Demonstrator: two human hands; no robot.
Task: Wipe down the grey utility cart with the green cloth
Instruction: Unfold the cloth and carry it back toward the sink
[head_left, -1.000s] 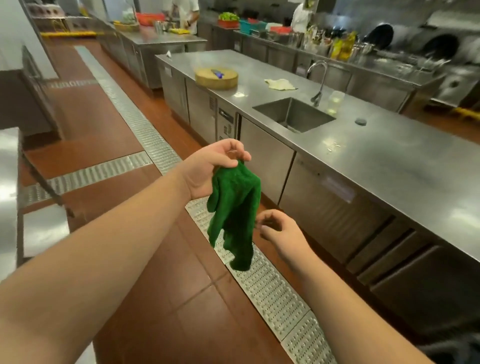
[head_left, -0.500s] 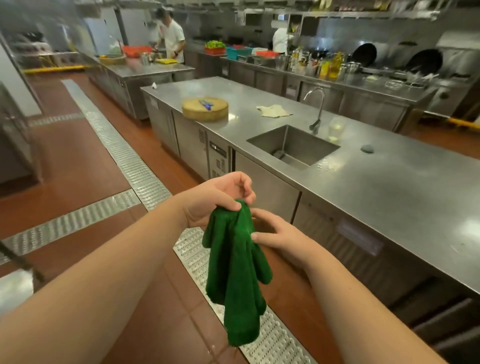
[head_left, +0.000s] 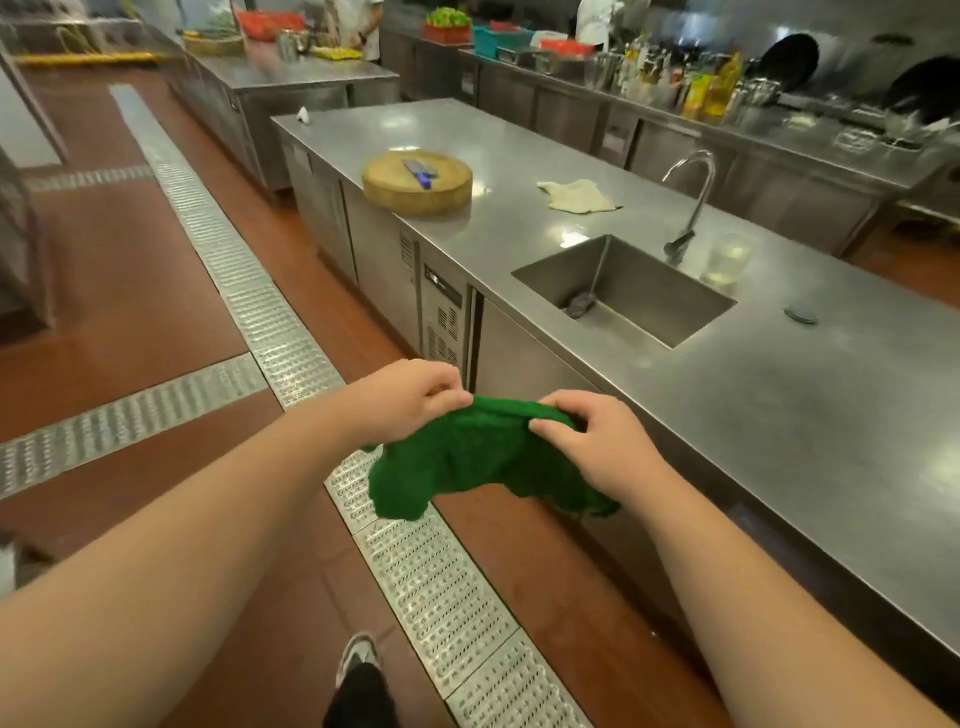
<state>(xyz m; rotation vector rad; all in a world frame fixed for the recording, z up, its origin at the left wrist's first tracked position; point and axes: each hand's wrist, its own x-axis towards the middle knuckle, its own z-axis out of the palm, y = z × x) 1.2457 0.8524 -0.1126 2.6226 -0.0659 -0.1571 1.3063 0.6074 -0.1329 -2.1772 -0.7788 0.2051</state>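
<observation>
Both hands hold the green cloth (head_left: 483, 457) stretched between them in the air, just in front of the steel counter (head_left: 779, 415) and over the floor drain grate (head_left: 436, 582). The left hand (head_left: 410, 397) pinches one top corner with curled fingers; the right hand (head_left: 597, 441) grips the other end, thumb over the edge. The cloth's lower folds sag, partly hidden behind the right hand. The grey cart seems out of view. The far counters are blurred.
</observation>
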